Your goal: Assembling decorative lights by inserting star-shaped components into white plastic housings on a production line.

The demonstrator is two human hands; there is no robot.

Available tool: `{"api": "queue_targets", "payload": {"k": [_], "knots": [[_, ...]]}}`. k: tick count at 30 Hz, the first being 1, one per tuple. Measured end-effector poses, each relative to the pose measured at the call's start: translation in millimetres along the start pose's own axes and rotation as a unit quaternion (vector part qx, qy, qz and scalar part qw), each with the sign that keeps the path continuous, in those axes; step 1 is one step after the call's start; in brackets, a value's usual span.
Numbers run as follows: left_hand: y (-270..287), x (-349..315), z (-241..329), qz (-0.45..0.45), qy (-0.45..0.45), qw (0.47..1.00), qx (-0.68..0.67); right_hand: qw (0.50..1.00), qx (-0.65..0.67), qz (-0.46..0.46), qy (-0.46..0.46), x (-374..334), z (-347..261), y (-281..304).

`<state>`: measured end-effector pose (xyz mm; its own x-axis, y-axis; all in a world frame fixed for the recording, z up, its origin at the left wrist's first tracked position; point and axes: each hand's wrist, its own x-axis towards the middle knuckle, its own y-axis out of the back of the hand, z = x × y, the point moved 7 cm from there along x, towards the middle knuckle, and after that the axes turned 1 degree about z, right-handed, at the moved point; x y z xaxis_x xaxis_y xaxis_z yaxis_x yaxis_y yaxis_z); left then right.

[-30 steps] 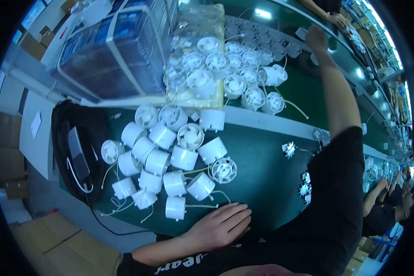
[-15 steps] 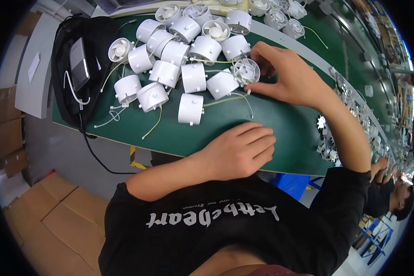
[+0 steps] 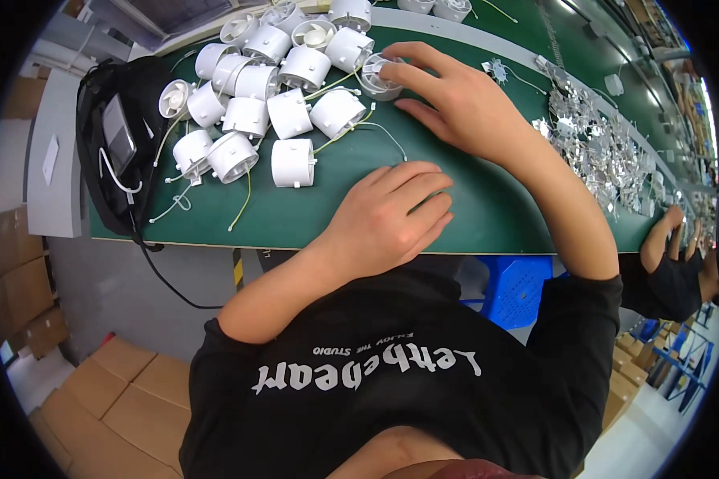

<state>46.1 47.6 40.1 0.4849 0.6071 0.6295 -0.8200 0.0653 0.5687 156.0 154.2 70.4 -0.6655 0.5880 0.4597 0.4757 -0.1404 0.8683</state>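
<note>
My right hand (image 3: 455, 100) reaches over the table from the right. Its fingertips touch a white round fan housing (image 3: 378, 86) at the right end of a group, with the thumb apart from it. My left hand (image 3: 391, 215) lies palm down near the table's front edge, fingers loosely bent and slightly apart; nothing shows in it. Beyond it a white cylindrical fan housing (image 3: 292, 163) lies on its side. Another housing (image 3: 337, 112) with a thin wire (image 3: 387, 136) lies between the hands and the group. A fan housing with blades (image 3: 313, 35) faces up farther back.
Several white housings with wires cover the green table (image 3: 240, 219) at left. A black bag (image 3: 96, 160) with a power bank (image 3: 120, 130) on it lies at the left end. Small metallic parts (image 3: 599, 152) are heaped at right. A blue stool (image 3: 515, 291) stands below the edge.
The whole view has shifted, so the table shows farther up and left. My right thumb has come away from the fan housing, and its fingers now reach over the housing's rim.
</note>
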Motion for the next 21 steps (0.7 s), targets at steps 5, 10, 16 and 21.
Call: {"api": "queue_targets", "payload": {"k": [5,10,16,21], "knots": [[2,-5,-2,-0.003,0.024,0.999,0.035,0.984,-0.098,-0.102,-0.109,-29,-10,18],[2,-4,-6,-0.001,0.052,0.996,0.069,0.974,-0.072,-0.072,-0.205,-75,-21,36],[1,1,-4,-0.021,0.08,0.995,0.05,0.896,0.261,0.043,-0.357,-101,-64,25],[-5,1,-16,-0.013,0.089,0.996,0.008,0.896,0.258,0.142,-0.331,-94,-63,34]]}}
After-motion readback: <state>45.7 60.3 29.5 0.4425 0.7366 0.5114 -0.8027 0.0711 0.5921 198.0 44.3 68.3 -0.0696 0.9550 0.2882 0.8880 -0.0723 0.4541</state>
